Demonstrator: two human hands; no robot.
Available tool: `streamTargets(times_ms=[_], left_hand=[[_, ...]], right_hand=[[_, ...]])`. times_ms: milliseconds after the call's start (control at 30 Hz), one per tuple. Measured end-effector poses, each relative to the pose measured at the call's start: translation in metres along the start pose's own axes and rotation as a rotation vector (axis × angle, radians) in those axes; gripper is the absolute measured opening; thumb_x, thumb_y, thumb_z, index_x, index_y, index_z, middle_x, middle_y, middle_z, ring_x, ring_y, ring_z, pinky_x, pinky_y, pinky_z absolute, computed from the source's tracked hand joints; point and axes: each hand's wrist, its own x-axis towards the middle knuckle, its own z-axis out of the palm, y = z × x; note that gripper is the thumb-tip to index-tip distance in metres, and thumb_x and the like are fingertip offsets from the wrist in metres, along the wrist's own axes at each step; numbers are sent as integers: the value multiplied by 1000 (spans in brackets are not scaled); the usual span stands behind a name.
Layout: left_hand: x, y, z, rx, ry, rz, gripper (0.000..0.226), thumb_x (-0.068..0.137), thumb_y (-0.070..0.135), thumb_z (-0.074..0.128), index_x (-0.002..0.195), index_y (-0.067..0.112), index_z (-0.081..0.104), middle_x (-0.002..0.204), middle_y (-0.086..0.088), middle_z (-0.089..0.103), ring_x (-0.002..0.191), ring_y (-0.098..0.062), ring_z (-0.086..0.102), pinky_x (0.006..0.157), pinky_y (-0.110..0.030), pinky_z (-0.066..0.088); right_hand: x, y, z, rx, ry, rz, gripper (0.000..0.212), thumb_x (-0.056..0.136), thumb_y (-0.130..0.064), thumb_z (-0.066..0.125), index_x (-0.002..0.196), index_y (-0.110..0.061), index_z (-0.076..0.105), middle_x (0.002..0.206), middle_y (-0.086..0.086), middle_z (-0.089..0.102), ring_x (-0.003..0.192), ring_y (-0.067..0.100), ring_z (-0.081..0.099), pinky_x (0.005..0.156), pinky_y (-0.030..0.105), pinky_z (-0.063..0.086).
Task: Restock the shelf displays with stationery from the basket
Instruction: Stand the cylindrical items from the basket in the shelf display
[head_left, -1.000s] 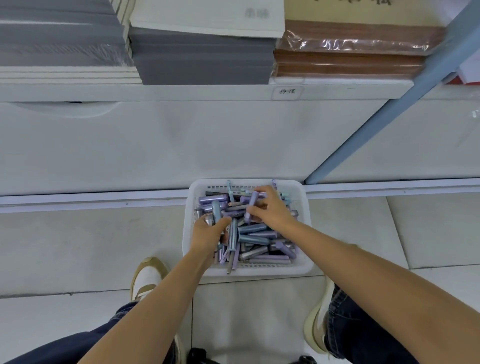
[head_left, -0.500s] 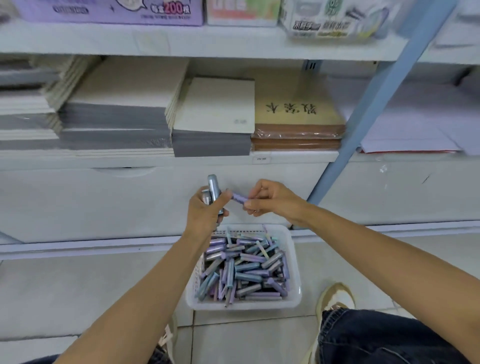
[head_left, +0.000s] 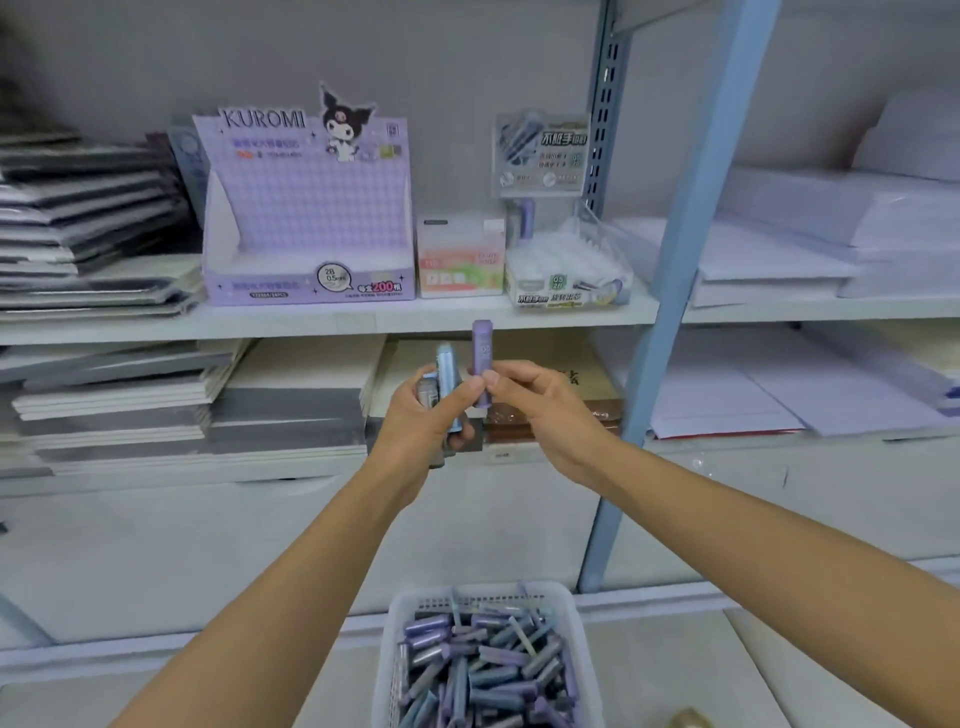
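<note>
Lifted since 0.5 s ago, away from the basket (head_left: 393, 626) and up in front of the lower shelf's stock; turned the purple tube (head_left: 482, 358) from lying sideways to standing upright. Pinching that tube on its lower half with the right hand (head_left: 535, 410), thumb and forefinger curled onto it, its top end reaching just under the front edge of the upper shelf (head_left: 291, 323). Gripping at least 2 more in the left hand (head_left: 415, 423), fingers wrapped round them: a blue tube (head_left: 447, 376) standing tall, a grey tube (head_left: 428, 391) lower beside it. Meeting thumb to thumb between the 2 hands, touching or nearly so; cannot tell which.

Just behind the hands, a brown wrapped pack (head_left: 550, 418) and grey notebook stacks (head_left: 291, 415) filling the lower shelf. Above, on the upper shelf, a KUROMI display box (head_left: 306, 223) with a low front lip and open room behind it; a pink box (head_left: 460, 260) just beside it, then a clear display box (head_left: 566, 283). Right of those, a blue post (head_left: 693, 244) running down close past the right forearm. Free air between hands and shelf edge.

Down on the floor, between the 2 forearms, the basket heaped with purple, blue and grey loose tubes (head_left: 483, 670), its near rim cut off by the frame
</note>
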Motion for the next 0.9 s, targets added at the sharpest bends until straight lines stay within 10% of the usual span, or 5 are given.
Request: streamTargets(times_ms=[167, 433, 700, 900], left_hand=[[11, 45, 11, 50, -19, 151, 37, 76, 35, 77, 97, 12, 58, 70, -2, 63, 51, -12, 51, 47, -24, 40], [39, 91, 28, 164, -13, 193, 45, 79, 42, 76, 109, 13, 59, 68, 3, 63, 49, -7, 52, 44, -20, 40], [86, 120, 22, 210, -41, 202, 32, 89, 43, 65, 97, 12, 58, 54, 10, 61, 42, -6, 45, 40, -19, 36], [111, 115, 15, 138, -50, 220, 32, 85, 37, 70, 106, 16, 56, 65, 6, 64, 48, -8, 50, 42, -20, 39]], right_hand=[[15, -51, -5, 35, -72, -62, 20, 96, -22, 55, 108, -13, 68, 98, 4, 68, 96, 18, 60, 93, 39, 47], [61, -132, -33, -84, -10, -221, 24, 91, -9, 63, 114, -5, 66, 97, 6, 72, 86, 16, 70, 76, 25, 56], [137, -143, -88, -269, 402, -245, 28, 87, 1, 66, 115, 1, 66, 108, 20, 69, 95, 28, 68, 88, 35, 56], [179, -116, -95, -509, 406, -211, 31, 85, 0, 69, 115, -1, 67, 104, 15, 68, 99, 30, 66, 95, 43, 53]])
